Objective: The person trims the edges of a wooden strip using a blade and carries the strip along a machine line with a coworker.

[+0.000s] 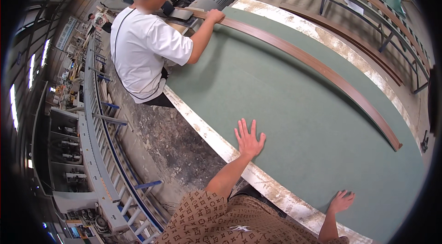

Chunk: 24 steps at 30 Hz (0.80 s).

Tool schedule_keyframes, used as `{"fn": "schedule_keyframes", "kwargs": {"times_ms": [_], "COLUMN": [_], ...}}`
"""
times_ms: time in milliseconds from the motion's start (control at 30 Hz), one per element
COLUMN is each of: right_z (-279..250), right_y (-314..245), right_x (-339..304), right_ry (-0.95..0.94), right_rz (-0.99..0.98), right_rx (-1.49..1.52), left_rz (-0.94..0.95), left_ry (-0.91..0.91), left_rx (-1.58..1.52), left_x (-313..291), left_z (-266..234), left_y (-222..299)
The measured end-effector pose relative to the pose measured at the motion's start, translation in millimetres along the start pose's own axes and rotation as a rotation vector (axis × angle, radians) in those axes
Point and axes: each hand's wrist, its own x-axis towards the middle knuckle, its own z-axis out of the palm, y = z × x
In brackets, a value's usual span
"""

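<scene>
Hands flat, fingers spread, on green table [285,105]: left hand [248,140] near worn edge, right hand [341,201] likewise | grasp nothing | keep palms clear of brown strip [322,66] the co-worker's hand [214,15] feeds.

The left hand [249,139] is laid flat with its fingers spread wide, its bare forearm stretched forward from a patterned brown sleeve. The right hand [342,200] is likewise pressed palm down, fingers slightly parted, nothing being gripped by either
</scene>
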Motion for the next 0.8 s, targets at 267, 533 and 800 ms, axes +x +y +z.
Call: {"fn": "schedule_keyframes", "kwargs": {"times_ms": [267, 533, 800], "right_z": [-3, -10, -6], "right_y": [-1, -6, -6], "right_x": [-1, -2, 0], "right_ry": [-0.015, -0.032, -0.033], "right_rz": [0.009, 0.034, 0.037], "right_rx": [0.013, 0.042, 0.038], "left_rz": [0.002, 0.022, 0.020], "left_ry": [0.023, 0.052, 0.051], "left_rx": [-0.009, -0.021, -0.013], "left_x": [-3, -3, -2], "left_z": [-1, 0, 1], "left_y": [-3, -3, -1]}}
